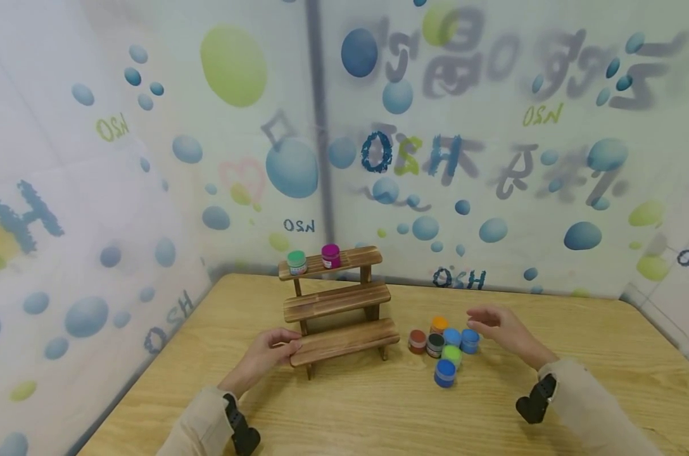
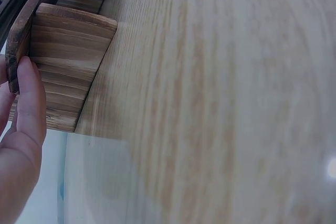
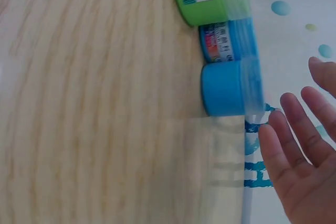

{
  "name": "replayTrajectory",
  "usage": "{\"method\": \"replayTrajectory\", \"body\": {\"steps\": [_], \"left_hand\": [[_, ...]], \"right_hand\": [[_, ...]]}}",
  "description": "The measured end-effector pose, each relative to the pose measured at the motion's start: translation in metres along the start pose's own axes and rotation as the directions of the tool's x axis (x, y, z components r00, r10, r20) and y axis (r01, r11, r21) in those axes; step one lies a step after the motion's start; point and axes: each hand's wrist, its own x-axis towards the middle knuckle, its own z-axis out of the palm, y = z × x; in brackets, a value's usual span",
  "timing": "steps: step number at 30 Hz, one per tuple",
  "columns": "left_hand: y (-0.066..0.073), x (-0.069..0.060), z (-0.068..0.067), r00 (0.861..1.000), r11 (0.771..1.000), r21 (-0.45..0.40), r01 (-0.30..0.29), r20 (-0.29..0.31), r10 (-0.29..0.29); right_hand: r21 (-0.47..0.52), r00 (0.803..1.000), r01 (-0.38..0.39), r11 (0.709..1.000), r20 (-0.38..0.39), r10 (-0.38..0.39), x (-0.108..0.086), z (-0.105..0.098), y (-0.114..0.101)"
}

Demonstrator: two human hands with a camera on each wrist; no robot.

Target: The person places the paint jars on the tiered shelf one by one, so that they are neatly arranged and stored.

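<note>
A three-tier wooden display stand [image 1: 344, 342] stands on the table. My left hand [image 1: 267, 353] pinches the left end of its lowest shelf; in the left wrist view the fingers [image 2: 32, 100] lie on either side of the board edge. On the top shelf sit a green paint jar [image 1: 297, 262] and a magenta paint jar [image 1: 330, 256]. My right hand [image 1: 506, 332], fingers relaxed and holding nothing, hovers just right of a light blue paint jar [image 1: 470, 341]. In the right wrist view that jar [image 3: 224, 89] is apart from the fingertips.
Clustered right of the stand are several more paint jars: orange [image 1: 439, 325], brown-red [image 1: 417, 341], black [image 1: 435, 345], another light blue [image 1: 451, 337], lime green [image 1: 451, 356] and dark blue [image 1: 445, 373]. A printed curtain [image 1: 493, 190] hangs behind the wooden table [image 1: 344, 418].
</note>
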Motion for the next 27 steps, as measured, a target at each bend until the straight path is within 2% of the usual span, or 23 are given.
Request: {"method": "replayTrajectory", "body": {"steps": [7,15,21,27], "left_hand": [[0.0,-0.001,0.001,1.0,1.0,0.002,0.009,-0.016,-0.009],[0.0,-0.001,0.002,1.0,1.0,-0.002,0.001,-0.017,-0.001],[0.002,-0.002,0.004,1.0,1.0,-0.031,0.0,-0.02,-0.001],[0.001,-0.003,0.003,1.0,0.999,-0.042,0.004,-0.025,-0.005]], "right_hand": [[-0.011,0.999,-0.032,0.999,-0.015,0.032,0.0,0.003,0.013],[0.092,0.993,-0.092,0.992,0.077,0.085,-0.002,0.004,0.024],[0.045,0.994,-0.07,0.997,0.086,0.065,-0.005,0.007,0.025],[0.067,0.993,-0.082,0.994,0.087,0.077,-0.004,0.01,0.027]]}}
